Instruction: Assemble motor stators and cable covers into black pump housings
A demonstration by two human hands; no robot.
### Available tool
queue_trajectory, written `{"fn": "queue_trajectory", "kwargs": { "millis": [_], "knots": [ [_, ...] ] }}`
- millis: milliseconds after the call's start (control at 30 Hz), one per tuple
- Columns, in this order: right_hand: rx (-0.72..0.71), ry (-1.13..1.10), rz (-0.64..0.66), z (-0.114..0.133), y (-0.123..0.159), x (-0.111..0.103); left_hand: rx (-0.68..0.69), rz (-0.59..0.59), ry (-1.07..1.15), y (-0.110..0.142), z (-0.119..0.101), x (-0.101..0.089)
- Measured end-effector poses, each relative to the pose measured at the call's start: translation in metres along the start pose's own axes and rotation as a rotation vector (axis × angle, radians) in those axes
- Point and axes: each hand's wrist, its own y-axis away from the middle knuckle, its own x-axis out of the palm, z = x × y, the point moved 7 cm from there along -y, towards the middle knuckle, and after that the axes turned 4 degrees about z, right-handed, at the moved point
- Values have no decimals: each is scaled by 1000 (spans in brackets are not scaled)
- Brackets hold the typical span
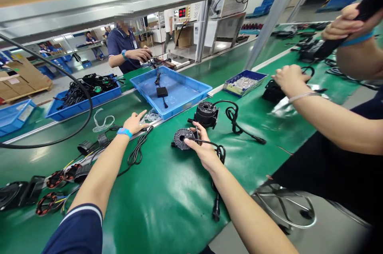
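My right hand (pixel 203 146) grips a round black motor-like unit (pixel 183 139) with a ridged face, thumb on its top. Its black cable hangs beside my wrist down to a plug (pixel 216 212) near the table edge. Just behind it sits a second such unit (pixel 206 113), its cable looped out to the right. My left hand (pixel 135 122) reaches out with fingers apart beside a small pile of clear plastic pieces (pixel 151 116). Close below those fingers lies a bundled black cable (pixel 136 154). Whether a fingertip touches the pile, I cannot tell.
A blue tray (pixel 191 102) holds a small black box with a cable. Further left, a blue bin (pixel 89 100) is full of black cables. Copper-wound rings (pixel 46 203) lie at lower left. A box of screws (pixel 245 82) and a co-worker's hands (pixel 291 80) are at right.
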Motion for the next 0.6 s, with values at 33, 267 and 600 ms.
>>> {"fn": "queue_trajectory", "kwargs": {
  "millis": [33,267,600],
  "knots": [
    [-2,10,3,1,1,0,22,16,-3,-6,-9,2],
    [9,56,28,5,3,0,134,47,68,-35,-42,-14],
    [24,71,44,-1,0,0,-347,-314,147,-17,128,-158]
  ]
}}
